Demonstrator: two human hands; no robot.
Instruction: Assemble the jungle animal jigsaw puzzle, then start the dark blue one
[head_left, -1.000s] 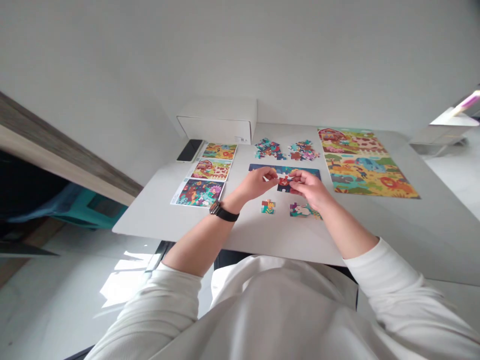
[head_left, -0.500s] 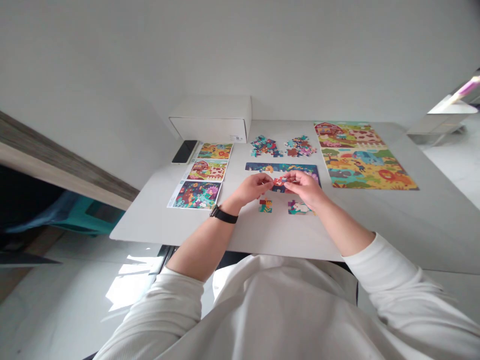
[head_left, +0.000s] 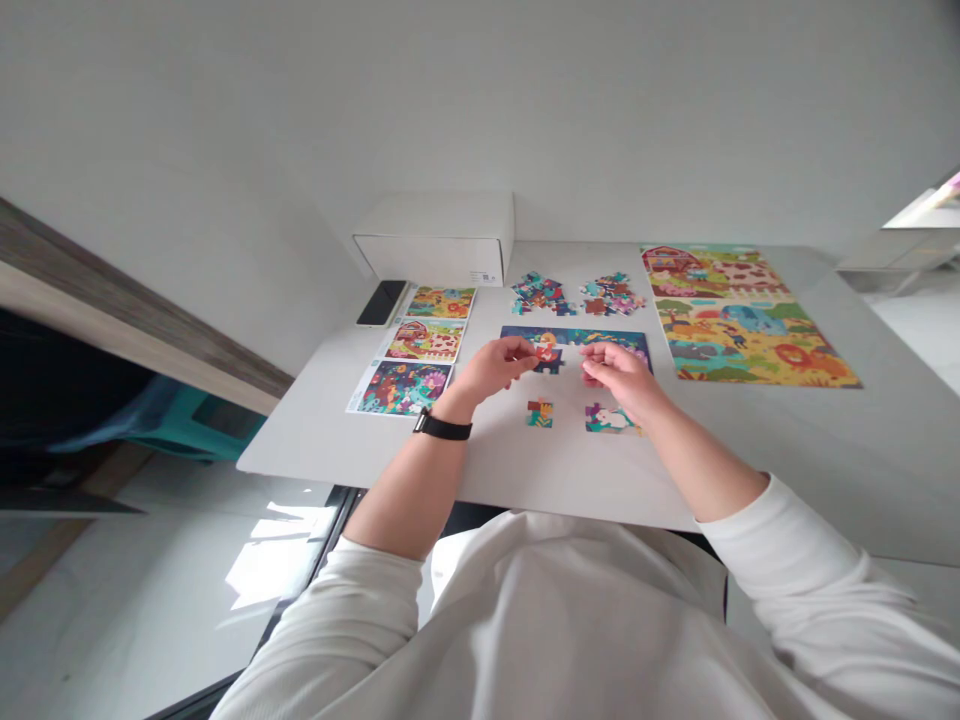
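Note:
My left hand (head_left: 495, 372) pinches a small joined section of jigsaw puzzle (head_left: 550, 358), red figure on dark blue, at its left side. That section is just below the top strip of a partly assembled dark puzzle (head_left: 574, 334); whether it touches the strip I cannot tell. To its right, my right hand (head_left: 621, 378) hovers with thumb and index finger a little apart, and nothing shows between them. Nearer to me lie a loose puzzle piece (head_left: 539, 414) with orange and green and a joined section with a white animal (head_left: 611, 418), partly under my right hand.
Two heaps of puzzle pieces (head_left: 541, 294) (head_left: 613, 294) lie farther back. Completed farm and safari puzzles (head_left: 757, 340) are on the right. Picture sheets (head_left: 424, 341), a phone (head_left: 382, 303) and a white box (head_left: 439, 240) stand or lie to the left, by the wall.
My right hand has let go of the puzzle section and drawn away to the right. The left hand still holds it. The view has shifted slightly.

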